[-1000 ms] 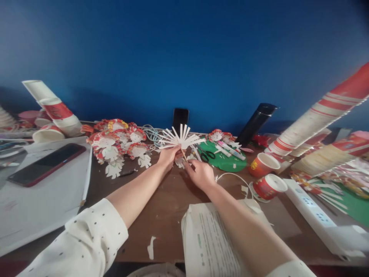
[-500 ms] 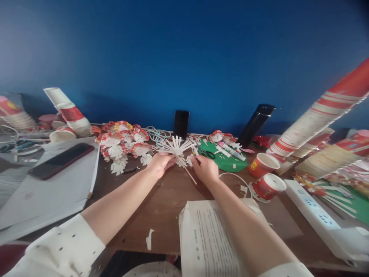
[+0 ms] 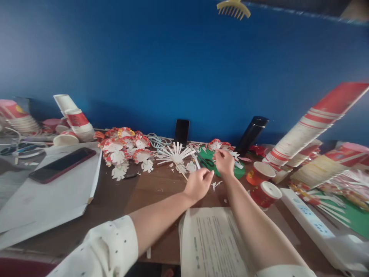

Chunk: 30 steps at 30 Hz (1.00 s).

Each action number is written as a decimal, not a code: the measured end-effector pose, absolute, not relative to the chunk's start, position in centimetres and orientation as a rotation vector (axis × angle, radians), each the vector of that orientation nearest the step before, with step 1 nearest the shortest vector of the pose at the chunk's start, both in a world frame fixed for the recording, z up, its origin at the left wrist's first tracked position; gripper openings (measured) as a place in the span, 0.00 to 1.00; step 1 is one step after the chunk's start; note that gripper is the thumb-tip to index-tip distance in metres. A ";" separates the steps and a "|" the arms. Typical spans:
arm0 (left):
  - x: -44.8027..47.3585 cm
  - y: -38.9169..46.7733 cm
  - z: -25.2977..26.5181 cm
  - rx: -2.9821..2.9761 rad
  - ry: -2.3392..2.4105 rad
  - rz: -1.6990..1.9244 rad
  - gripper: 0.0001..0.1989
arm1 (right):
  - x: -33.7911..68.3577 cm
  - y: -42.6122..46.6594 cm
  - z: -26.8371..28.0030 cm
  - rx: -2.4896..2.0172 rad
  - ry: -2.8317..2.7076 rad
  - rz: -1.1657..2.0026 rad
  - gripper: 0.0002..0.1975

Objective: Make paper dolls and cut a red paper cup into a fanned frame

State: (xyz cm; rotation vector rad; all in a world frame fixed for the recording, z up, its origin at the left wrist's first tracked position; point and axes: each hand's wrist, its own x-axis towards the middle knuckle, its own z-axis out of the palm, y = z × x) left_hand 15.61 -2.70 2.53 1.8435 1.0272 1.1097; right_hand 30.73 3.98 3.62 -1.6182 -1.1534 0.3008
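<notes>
The left hand (image 3: 198,185) pinches narrowly; the right hand (image 3: 225,163), at its 2 o'clock, is curled. Whether either grips anything, I cannot tell. At the left hand's 11 o'clock, the white paper fan (image 3: 177,154) rests on the table (image 3: 151,188), likely sparing a supporting hand. Beyond, a phone (image 3: 182,130) leans against the wall (image 3: 129,69), probably for viewing. Around the right hand's 4 o'clock are an orange paper cup (image 3: 257,177) and a red paper cup (image 3: 261,197), contents indiscernible.

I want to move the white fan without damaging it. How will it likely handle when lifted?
The fan is probably light: it looks like thin paper. Its narrow strips splay outward with free ends, so they may bend or snag. The stick looks straight, so it is likely stiffer.
</notes>
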 end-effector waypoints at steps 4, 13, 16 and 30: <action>18.0 -2.5 0.8 1.920 0.959 1.128 0.16 | 33.1 5.1 5.7 -1.652 -0.965 0.128 0.25; 17.8 -1.8 -0.3 1.866 0.847 1.057 0.15 | 41.1 11.0 11.2 -1.967 -0.264 -0.021 0.51; 17.9 -1.8 -0.4 1.868 0.842 1.056 0.15 | 43.3 12.3 11.1 -2.054 -0.283 -0.015 0.53; 18.3 -1.8 -0.3 2.006 0.872 1.079 0.13 | 45.2 14.5 9.0 -2.024 -0.412 -0.062 0.39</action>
